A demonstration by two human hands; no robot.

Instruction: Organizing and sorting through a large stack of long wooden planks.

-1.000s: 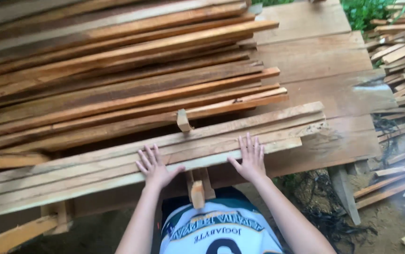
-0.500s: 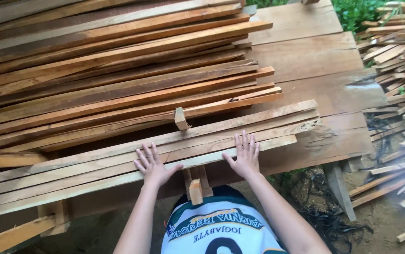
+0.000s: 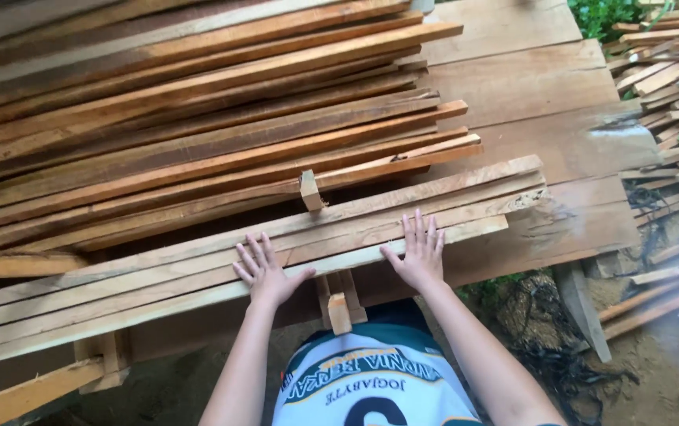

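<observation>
Several long pale wooden slats (image 3: 158, 276) lie side by side along the near edge of a plank table (image 3: 560, 150). My left hand (image 3: 264, 272) rests flat on the slats with its fingers spread. My right hand (image 3: 418, 252) lies flat on the same slats further right, fingers apart too. Neither hand grips anything. A small upright wooden block (image 3: 309, 191) stands just behind the slats, between my hands. Below the table edge a short wooden piece (image 3: 339, 312) sticks out toward me.
A big stack of longer reddish-brown slats (image 3: 197, 102) fills the table behind. Loose wood offcuts (image 3: 671, 95) are heaped on the ground at right, with green plants (image 3: 604, 16) beyond. A tangle of dark netting (image 3: 544, 347) lies under the table's right end.
My hands stay flat on the slats with fingers spread; they have slid slightly away from me. The view has shifted a little.
</observation>
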